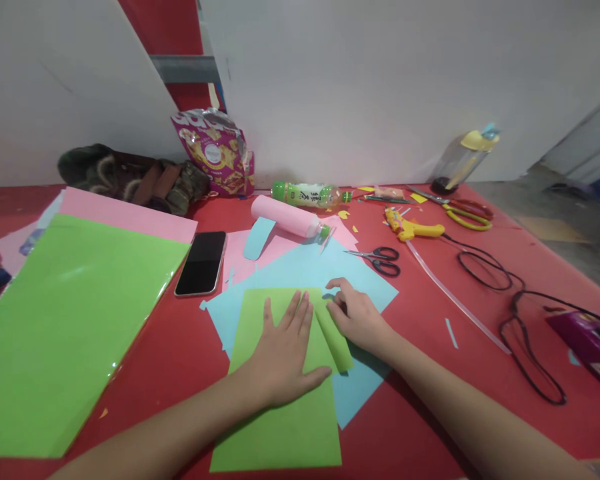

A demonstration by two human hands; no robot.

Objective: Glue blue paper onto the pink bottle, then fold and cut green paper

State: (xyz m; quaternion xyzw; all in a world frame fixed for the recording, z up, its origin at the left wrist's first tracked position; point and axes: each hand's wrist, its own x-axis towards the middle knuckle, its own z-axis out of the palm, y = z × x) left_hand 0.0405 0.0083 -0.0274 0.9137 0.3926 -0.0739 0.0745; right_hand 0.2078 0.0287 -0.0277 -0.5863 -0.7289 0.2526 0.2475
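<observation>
A light green sheet of paper (275, 440) lies on the table in front of me, with its right edge turned over into a narrow fold (336, 340). My left hand (285, 363) rests flat on the sheet, fingers stretched out and thumb pointing to the fold. At the fold's upper end, my right hand (357, 317) has its fingers curled at the paper edge; part of the grip is hidden. Beneath the green sheet, light blue paper (300, 263) sticks out at an angle. A pink-wrapped bottle (285, 217) lies just beyond it.
Left are a phone (201, 263) and a stack topped with green paper (80, 320). Black-handled scissors (383, 260), a yellow glue gun (415, 228) with a black cord, and larger scissors (467, 217) lie right. A green-labelled bottle (305, 194) and snack bag (215, 153) are at the back.
</observation>
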